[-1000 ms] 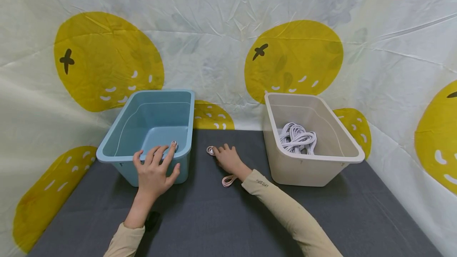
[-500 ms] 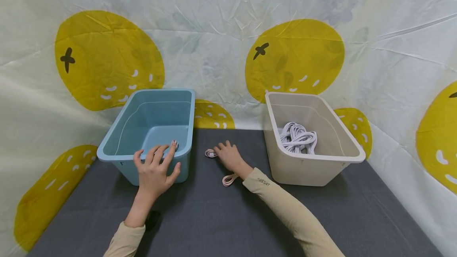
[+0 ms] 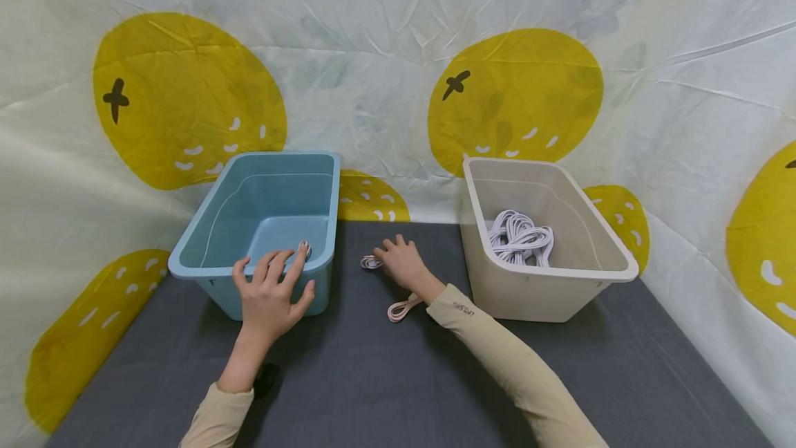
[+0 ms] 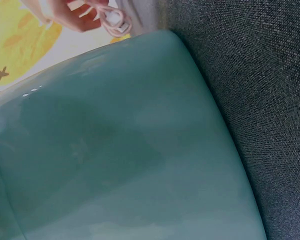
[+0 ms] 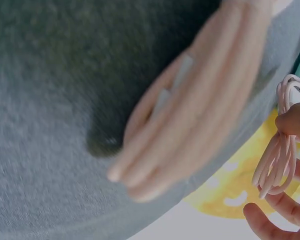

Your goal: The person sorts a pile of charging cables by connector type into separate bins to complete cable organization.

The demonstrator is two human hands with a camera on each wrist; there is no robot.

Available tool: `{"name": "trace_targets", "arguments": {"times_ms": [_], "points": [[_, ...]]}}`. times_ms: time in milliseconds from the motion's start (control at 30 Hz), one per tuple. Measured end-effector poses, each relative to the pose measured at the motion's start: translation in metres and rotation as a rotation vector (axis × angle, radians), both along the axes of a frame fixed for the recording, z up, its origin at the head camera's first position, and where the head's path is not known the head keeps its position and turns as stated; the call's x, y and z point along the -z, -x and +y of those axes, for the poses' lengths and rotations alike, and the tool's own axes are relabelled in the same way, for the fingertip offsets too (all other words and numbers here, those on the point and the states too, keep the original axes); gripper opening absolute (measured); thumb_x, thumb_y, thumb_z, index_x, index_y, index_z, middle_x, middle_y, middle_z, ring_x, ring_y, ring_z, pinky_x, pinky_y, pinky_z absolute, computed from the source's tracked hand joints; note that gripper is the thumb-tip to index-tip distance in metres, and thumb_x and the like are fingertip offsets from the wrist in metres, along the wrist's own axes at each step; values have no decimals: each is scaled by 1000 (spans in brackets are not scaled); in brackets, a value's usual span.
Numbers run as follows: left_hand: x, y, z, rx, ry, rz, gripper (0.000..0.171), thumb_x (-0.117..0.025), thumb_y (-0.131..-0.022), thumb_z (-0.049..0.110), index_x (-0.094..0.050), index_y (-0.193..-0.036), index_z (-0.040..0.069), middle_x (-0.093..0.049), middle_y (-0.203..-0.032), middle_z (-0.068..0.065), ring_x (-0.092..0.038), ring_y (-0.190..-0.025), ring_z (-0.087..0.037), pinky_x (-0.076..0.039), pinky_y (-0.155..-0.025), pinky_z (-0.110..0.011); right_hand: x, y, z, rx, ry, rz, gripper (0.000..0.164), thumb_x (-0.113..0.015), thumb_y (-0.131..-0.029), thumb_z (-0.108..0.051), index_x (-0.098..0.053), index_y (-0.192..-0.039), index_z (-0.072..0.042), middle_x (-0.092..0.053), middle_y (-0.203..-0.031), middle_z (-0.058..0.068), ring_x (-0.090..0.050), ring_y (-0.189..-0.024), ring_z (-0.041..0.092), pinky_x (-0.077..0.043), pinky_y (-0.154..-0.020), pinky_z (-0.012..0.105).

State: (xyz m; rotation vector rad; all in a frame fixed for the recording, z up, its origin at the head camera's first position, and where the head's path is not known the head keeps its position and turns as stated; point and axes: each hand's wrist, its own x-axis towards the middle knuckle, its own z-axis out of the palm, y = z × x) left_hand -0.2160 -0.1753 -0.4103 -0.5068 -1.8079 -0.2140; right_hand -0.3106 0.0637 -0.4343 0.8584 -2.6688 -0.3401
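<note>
Spread over the front rim of a blue bin (image 3: pixel 186 273), my left hand (image 3: pixel 267 296) has its fingertips past the edge and its thumb against the outside. It is out of sight in the left wrist view. My right hand (image 3: pixel 404 268) pinches a bundled pale pink cable (image 3: pixel 371 263) between thumb and fingers, above the table between two bins. The right wrist view shows the loops of this cable (image 5: pixel 275 162) hanging past the thumb. A second bundled pink cable (image 3: pixel 400 310) lies on the table below my right wrist, partly covered by it.
A beige bin (image 3: pixel 528 303) stands on the right with bundled white cables (image 3: pixel 521 240) inside. Inside the blue bin, a small cable loop (image 3: pixel 307 249) shows behind my left fingertip. Dark grey cloth (image 3: pixel 373 393) covers the table, and a fruit-print curtain (image 3: pixel 373 102) hangs behind.
My right hand shifts slightly up and to the right, and the pinched cable turns in its fingers. The left hand stays on the rim. The head view tilts a little.
</note>
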Motion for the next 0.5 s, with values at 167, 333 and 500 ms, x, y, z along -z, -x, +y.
{"name": "trace_targets", "arguments": {"times_ms": [167, 333, 500], "points": [[-1, 0, 0, -2, 1, 2, 46, -44, -83, 39, -60, -117, 12, -61, -95, -14, -53, -90, -32, -23, -80, -59, -6, 3, 2, -13, 44, 2, 28, -59, -83, -25, -59, -112, -22, -57, -104, 4, -51, -91, 26, -48, -67, 39], [-1, -1, 0, -4, 4, 0, 46, -44, -83, 38, -59, -119, 13, -61, -95, -14, -53, -89, -32, -23, -80, -59, -14, 6, 4, -28, 92, 17, 27, -58, -84, -25, -59, -111, -23, -57, -101, 4, -52, -90, 26, -48, -65, 38], [-2, -1, 1, 2, 1, -1, 47, -46, -82, 38, -59, -119, 12, -62, -94, -15, -53, -89, -33, -23, -80, -59, -25, 8, 5, -48, 158, 16, 24, -58, -84, -21, -60, -108, -21, -57, -98, 6, -53, -91, 28, -47, -62, 40]]}}
